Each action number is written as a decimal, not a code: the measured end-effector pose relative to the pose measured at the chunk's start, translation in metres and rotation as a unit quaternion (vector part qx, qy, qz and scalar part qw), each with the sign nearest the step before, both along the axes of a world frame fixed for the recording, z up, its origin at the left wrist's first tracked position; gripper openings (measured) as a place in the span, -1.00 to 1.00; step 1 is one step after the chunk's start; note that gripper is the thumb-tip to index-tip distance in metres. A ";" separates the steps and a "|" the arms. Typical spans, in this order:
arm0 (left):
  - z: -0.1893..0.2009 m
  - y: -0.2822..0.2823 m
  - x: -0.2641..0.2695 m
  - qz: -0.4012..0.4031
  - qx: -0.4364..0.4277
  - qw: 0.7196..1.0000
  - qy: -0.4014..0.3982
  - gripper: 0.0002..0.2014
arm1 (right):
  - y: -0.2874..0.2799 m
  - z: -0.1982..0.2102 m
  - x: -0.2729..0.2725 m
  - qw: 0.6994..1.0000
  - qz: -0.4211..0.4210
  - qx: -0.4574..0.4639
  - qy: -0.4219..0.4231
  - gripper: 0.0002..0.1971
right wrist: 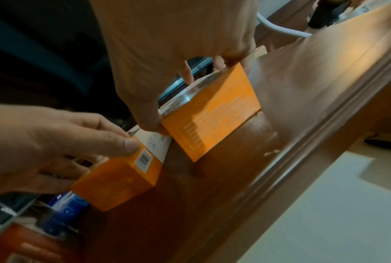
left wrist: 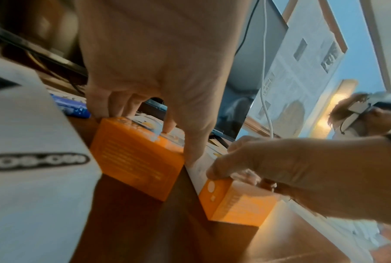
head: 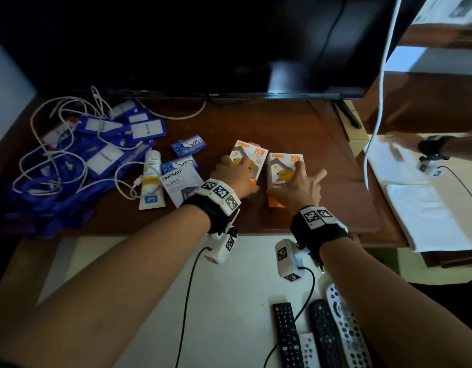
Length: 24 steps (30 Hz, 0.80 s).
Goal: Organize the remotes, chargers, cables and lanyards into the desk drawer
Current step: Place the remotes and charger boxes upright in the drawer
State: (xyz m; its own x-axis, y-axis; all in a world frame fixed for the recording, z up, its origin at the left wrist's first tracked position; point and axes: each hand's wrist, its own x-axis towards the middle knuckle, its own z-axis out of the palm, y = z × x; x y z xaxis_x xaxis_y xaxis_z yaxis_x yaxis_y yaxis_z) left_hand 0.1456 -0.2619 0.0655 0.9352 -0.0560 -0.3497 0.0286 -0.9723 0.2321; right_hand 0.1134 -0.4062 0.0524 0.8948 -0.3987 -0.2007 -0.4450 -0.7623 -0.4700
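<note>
Wooden desk [head: 296, 123]; two gripped charger boxes [head: 285, 168], long axes front-to-back

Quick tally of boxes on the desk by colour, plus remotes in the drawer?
Orange-and-white charger boxes: 2, one under each hand
Blue boxes: 2
Grey-white Onesam box: 1
Remotes: 4
Total: 9

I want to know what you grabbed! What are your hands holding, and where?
Each hand grips one orange-and-white cardboard charger box by its long side edges: the left hand the left box, the right hand the right box.
</note>
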 end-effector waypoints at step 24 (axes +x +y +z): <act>-0.044 0.063 -0.226 0.061 -0.293 0.940 0.165 0.10 | 0.001 -0.037 -0.208 0.851 -0.193 0.477 0.104 -0.17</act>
